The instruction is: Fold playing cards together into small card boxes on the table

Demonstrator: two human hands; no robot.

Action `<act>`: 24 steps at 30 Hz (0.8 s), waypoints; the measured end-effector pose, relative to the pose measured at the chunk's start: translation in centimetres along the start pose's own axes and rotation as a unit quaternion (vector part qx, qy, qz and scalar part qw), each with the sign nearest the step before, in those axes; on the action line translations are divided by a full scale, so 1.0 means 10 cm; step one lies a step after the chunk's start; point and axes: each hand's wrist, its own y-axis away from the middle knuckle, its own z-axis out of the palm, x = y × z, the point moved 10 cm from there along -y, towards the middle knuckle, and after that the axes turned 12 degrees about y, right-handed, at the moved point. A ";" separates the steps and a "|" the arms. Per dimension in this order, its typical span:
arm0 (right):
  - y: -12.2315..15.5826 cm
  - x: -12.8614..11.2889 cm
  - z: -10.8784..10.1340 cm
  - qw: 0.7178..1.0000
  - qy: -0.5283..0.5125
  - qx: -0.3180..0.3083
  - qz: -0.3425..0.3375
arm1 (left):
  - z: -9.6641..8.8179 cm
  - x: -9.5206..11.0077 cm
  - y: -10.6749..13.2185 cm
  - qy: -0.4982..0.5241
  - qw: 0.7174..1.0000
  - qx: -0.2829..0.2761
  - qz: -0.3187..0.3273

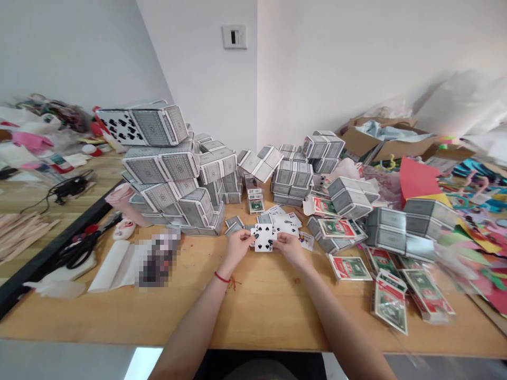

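while both bare hands meet low over the wooden tabletop (273, 314), the left hand (236, 248) and the right hand (288, 249) grip a white spade playing card (263, 240) between them, fingers curled onto its side edges, neither hand released. the card sits just in front of a loose spread of white cards (283, 221), near the middle of the table. the fingers cover part of its face, so its value is hard to read, and whether a second card lies beneath it cannot be told. a red string bracelet (222, 277) circles the left wrist. behind the hands rise tumbled stacks of grey-backed card packs (162, 169), many tilted, their lower layers partly hidden by those in front. to the right lie red-and-green card boxes (348, 267), growing blurred toward the frame's edge. left of the hands, a pixelated patch (158, 258) hides whatever lies at the end of a white sheet (113, 266), with black-handled scissors (79, 248) nearby. farther right, a cardboard box (376, 140) and red paper (420, 177) sit among a jumble of scraps too crowded to make out.
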 end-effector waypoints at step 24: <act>0.05 -0.06 -0.08 1.000 0.015 -0.015 0.020 | 0.33 -0.08 0.20 0.269 0.932 -0.158 -0.185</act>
